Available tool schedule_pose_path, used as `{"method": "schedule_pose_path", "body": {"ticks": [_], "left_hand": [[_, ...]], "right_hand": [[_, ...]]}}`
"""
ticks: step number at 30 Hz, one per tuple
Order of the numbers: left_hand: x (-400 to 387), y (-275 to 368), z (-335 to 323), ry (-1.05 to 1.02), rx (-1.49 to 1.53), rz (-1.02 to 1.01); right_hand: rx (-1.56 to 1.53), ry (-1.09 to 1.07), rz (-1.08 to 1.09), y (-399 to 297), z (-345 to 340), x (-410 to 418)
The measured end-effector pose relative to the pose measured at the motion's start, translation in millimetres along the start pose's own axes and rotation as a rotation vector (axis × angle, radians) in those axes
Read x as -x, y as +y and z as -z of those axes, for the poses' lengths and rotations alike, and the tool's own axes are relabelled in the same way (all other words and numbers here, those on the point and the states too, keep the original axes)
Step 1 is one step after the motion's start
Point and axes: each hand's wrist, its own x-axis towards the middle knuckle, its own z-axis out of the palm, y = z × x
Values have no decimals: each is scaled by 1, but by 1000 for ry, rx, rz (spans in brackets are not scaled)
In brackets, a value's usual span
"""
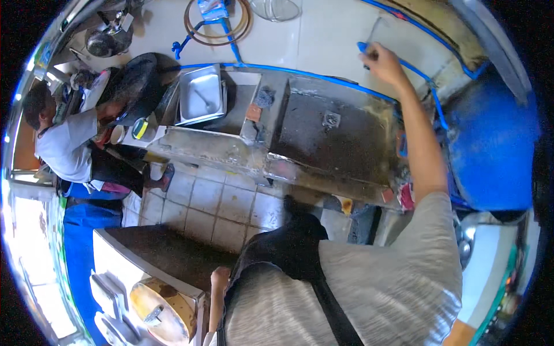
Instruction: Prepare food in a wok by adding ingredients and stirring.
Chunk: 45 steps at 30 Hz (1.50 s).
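My right hand [383, 65] is raised at the wall above the dark sink basin [346, 142]. Its fingers close around the end of a blue water pipe [413, 69], where a blue tip [362, 46] and a small dark part show; the hand hides most of this fitting, which looks like a tap. A drain [331, 119] sits in the basin floor, with no clear water stream visible. Low at my side, my left hand [221, 277] hangs by the corner of a table [201, 294]. Its fingers look curled, but their inner side is hidden.
A co-worker [65, 142] at the left handles a large black pan [136, 82]. Metal trays [201, 95] stand in the neighbouring basin. A scouring pad [264, 97] lies on the divider. The blue barrel [491, 142] is at right; an oval bowl [162, 309] sits behind my left side.
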Motion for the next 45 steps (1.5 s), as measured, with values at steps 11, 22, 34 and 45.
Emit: {"method": "schedule_pose_path", "body": {"ticks": [11, 22, 34, 45], "left_hand": [[-27, 48, -15, 189, -216, -340], [-73, 168, 47, -89, -94, 18], [-68, 119, 22, -174, 857, 552], [-36, 56, 7, 51, -247, -93]], "right_hand": [[-1479, 507, -905, 143, -135, 24], [-1799, 84, -1040, 97, -225, 64], [-1431, 312, -1020, 92, -209, 16], [-1194, 165, -957, 64, -173, 7]]}}
